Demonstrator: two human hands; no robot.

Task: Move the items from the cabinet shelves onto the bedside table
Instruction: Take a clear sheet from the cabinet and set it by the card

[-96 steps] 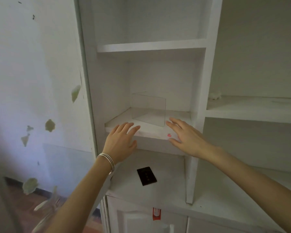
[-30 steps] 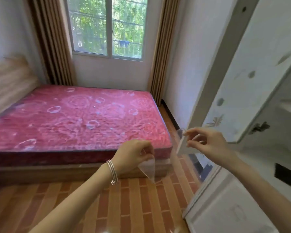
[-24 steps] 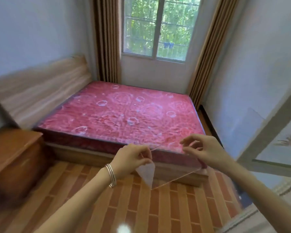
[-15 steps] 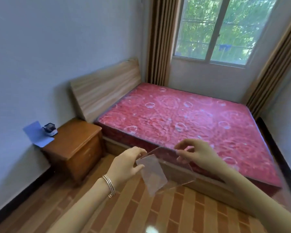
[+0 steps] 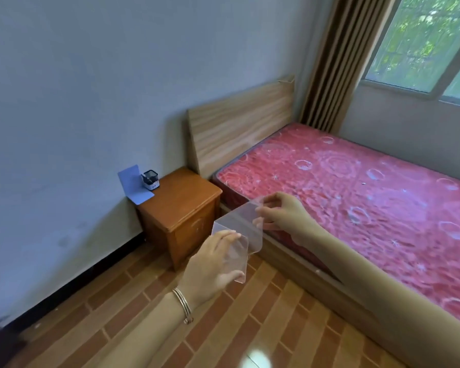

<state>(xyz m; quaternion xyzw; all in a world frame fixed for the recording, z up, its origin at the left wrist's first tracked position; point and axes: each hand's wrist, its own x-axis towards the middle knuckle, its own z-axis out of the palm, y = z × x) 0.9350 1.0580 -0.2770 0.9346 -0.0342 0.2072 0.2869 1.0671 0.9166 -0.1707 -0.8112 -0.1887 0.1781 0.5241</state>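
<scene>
The left hand (image 5: 213,264), low in the middle of the frame with thin bangles (image 5: 183,305) at the wrist, grips the near lower panel of a clear sheet (image 5: 246,229): fingers curled over its top edge, thumb under its bottom corner. The sheet is a bent, see-through piece held in the air above the floor (image 5: 223,328), touching nothing but the two hands. Just right of it, the right hand (image 5: 284,213) pinches the sheet's far upper edge between thumb and curled fingers.

At mid-left, against the wall, a blue card (image 5: 134,184) stands at the back corner of the table (image 5: 186,200), with a small dark-rimmed pot (image 5: 150,179) just beside it. Most of the tabletop in front of them shows bare wood. Further right come the headboard (image 5: 239,120), the red bed (image 5: 356,195), then a curtain (image 5: 335,57) and window (image 5: 422,41) in the upper right.

The step in hand looks like the carry: the sheet is off the shelves and not yet set down, with the table up and left of the hands. The next move would call for bringing the sheet over the bare front part of the top, lowering it onto a stable edge or face, and keeping it off the card and pot. Being clear and thin, it could slip or tip when let go, so both grips likely ought to loosen only once it sits steady.
</scene>
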